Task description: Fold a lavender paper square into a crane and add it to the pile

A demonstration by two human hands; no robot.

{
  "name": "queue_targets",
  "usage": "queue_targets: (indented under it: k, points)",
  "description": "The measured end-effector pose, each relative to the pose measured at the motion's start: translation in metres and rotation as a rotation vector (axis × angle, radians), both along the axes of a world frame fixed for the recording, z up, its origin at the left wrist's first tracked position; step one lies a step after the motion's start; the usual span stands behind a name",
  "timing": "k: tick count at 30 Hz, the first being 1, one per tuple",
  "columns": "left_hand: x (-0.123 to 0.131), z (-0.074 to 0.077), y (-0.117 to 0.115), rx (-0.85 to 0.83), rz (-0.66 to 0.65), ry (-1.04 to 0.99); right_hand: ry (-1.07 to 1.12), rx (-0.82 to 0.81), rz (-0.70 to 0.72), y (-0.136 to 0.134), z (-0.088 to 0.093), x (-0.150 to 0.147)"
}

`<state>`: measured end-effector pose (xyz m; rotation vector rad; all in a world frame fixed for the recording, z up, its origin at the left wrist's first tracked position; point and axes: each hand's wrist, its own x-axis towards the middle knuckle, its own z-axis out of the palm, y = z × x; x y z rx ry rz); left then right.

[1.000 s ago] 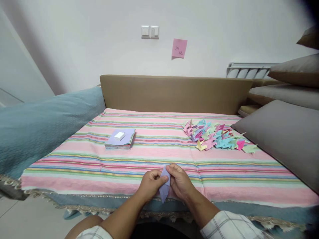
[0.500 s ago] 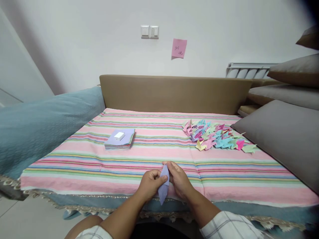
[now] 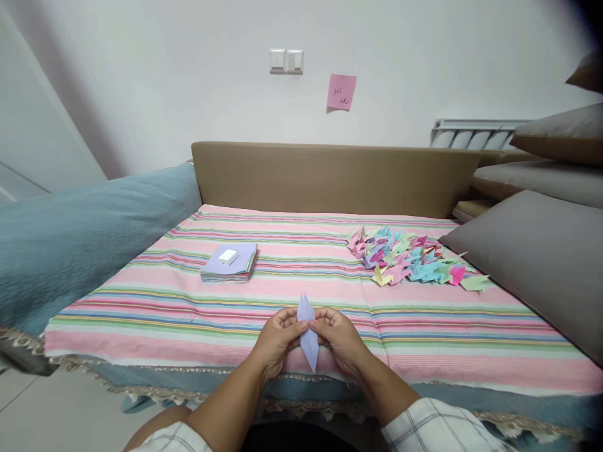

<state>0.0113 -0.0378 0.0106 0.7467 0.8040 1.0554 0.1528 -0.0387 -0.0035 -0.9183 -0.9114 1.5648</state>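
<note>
A lilac folded paper (image 3: 309, 349), long and diamond-shaped with a split upper tip, is held upright between both hands near the front edge of the seat. My left hand (image 3: 279, 341) pinches it from the left, its thumb on the front face. From the right, my right hand (image 3: 340, 339) grips it the same way, and the two thumbs nearly meet at the middle. Fingers behind the paper are partly hidden.
A stack of coloured paper squares (image 3: 227, 267) with a small white block (image 3: 228, 257) on top lies to the left. Several folded paper cranes (image 3: 409, 260) are heaped on the right. Grey cushions (image 3: 532, 251) border the right side; a brown backrest (image 3: 330, 179) stands behind.
My right hand has come down from the paper's upper tip to its middle. The paper has risen slightly and tilts the other way, its two upper points now showing.
</note>
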Motion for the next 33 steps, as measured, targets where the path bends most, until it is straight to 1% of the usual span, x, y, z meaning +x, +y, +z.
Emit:
queue_targets:
  k: [5, 9, 12, 15, 19, 21, 23, 26, 28, 30, 33]
  points:
    - [-0.001, -0.002, 0.002, 0.020, 0.065, 0.035, 0.057, -0.038, -0.011, -0.001, 0.002, 0.001]
    - [0.001, -0.004, 0.002, 0.050, 0.112, 0.034, 0.144, -0.054, 0.053, -0.002, 0.004, 0.000]
    - [0.001, -0.003, 0.001, 0.088, 0.114, 0.049, 0.142, -0.069, 0.082, -0.003, 0.005, 0.000]
    - [0.002, -0.002, 0.000, 0.108, 0.106, 0.064, 0.140, -0.093, 0.067, -0.003, 0.005, 0.000]
    - [0.003, -0.001, -0.001, 0.097, 0.095, 0.036, 0.157, -0.084, 0.038, -0.003, 0.004, 0.000]
    - [0.003, -0.001, -0.001, 0.120, 0.097, 0.044, 0.153, -0.077, 0.024, -0.002, 0.003, 0.000]
    - [0.002, -0.003, -0.001, 0.222, 0.155, 0.129, 0.142, -0.062, 0.015, -0.001, 0.002, 0.000]
    - [-0.001, -0.004, -0.002, 0.516, 0.296, 0.427, 0.085, -0.022, -0.029, 0.001, -0.002, -0.001]
    - [-0.003, -0.005, -0.004, 0.676, 0.304, 0.591, 0.031, 0.015, -0.077, 0.002, -0.004, -0.001]
    - [-0.004, -0.004, -0.005, 0.736, 0.265, 0.644, -0.017, 0.066, -0.113, 0.002, -0.005, 0.000]
    - [-0.002, -0.002, -0.007, 0.685, 0.241, 0.620, -0.091, 0.150, -0.120, 0.001, -0.007, 0.000]
